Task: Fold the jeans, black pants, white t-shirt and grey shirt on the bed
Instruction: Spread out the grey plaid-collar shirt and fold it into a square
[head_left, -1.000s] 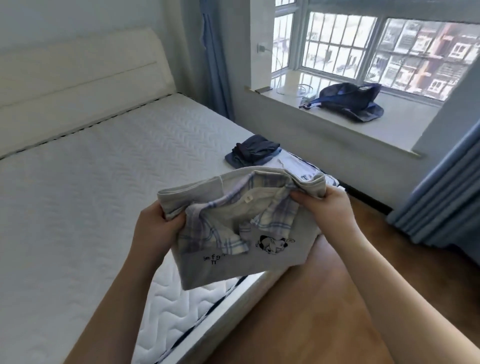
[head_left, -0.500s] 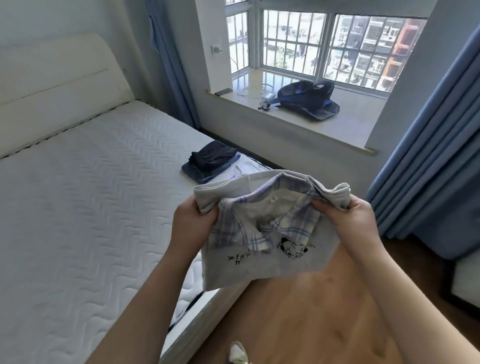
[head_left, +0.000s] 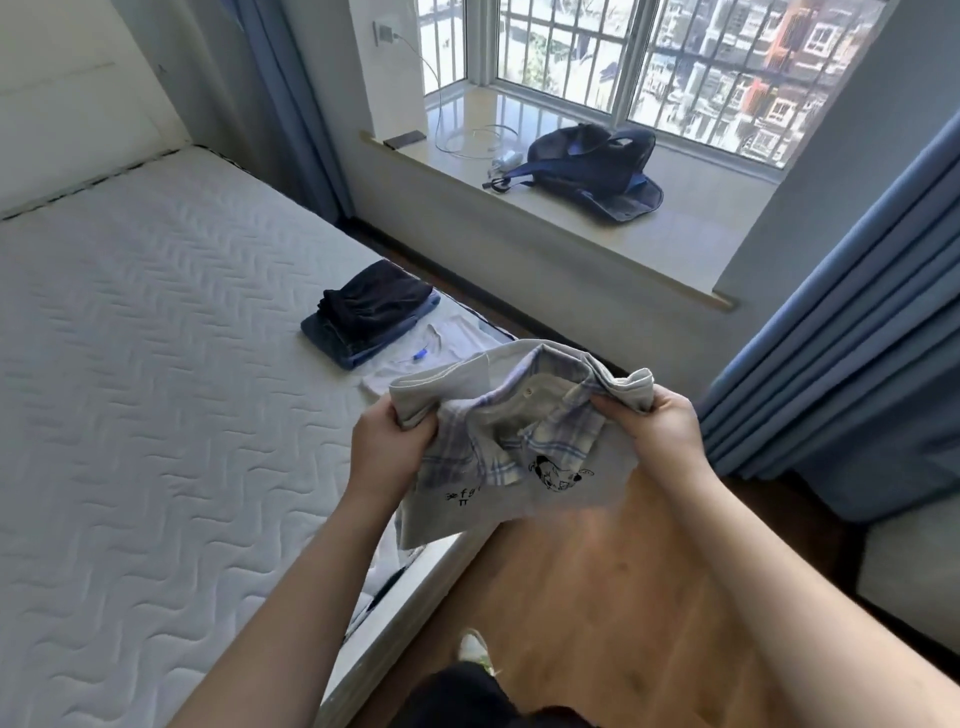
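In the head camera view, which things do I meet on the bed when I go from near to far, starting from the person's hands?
Grey shirt held in left hand and right hand → white t-shirt → jeans with black pants on top.

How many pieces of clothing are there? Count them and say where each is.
4. The black pants lie folded on the jeans on the bed; the white t-shirt lies beside that stack; the grey shirt is held in both hands. More may be hidden.

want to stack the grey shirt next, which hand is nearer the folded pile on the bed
Left. The left hand grips the grey shirt on the bed side, nearer the black pants stacked on the jeans. The right hand holds it over the floor.
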